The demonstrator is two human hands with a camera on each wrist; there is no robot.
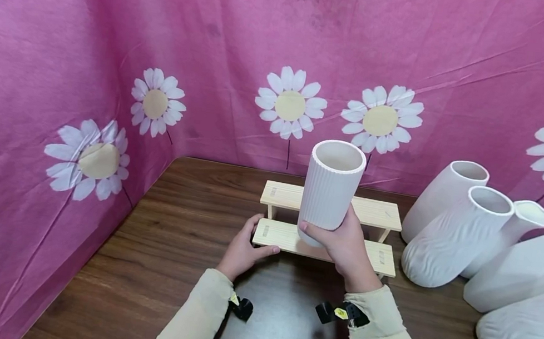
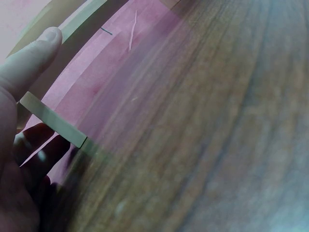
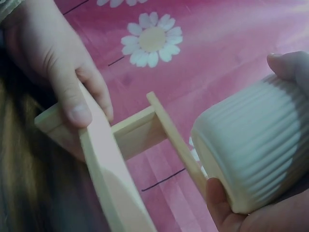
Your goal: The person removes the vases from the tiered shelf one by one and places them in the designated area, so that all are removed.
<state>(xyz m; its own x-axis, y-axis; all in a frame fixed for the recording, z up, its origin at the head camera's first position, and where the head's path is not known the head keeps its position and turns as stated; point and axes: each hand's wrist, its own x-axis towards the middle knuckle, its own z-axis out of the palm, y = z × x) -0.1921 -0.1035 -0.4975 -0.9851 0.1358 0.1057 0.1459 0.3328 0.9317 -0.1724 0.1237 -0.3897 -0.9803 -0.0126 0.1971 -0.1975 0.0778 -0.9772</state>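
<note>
A white ribbed cylindrical vase (image 1: 331, 193) is upright in my right hand (image 1: 346, 248), which grips it low on its side. In the right wrist view the ribbed vase (image 3: 256, 140) shows its base tilted toward the two-step wooden stand (image 3: 108, 159), with a gap between them. Seen from the head, it overlaps both pale boards of the stand (image 1: 286, 238). My left hand (image 1: 245, 250) holds the left end of the lower board, thumb along the front edge and fingers round behind. In the left wrist view those fingers (image 2: 43, 154) curl beside the stand's end support (image 2: 55, 121).
Several white vases stand at the right, among them a wavy-textured vase (image 1: 455, 241) and an angular vase (image 1: 517, 270) close to the stand's right end. A pink daisy-printed cloth (image 1: 222, 74) hangs behind and left of the dark wooden table (image 1: 140, 266).
</note>
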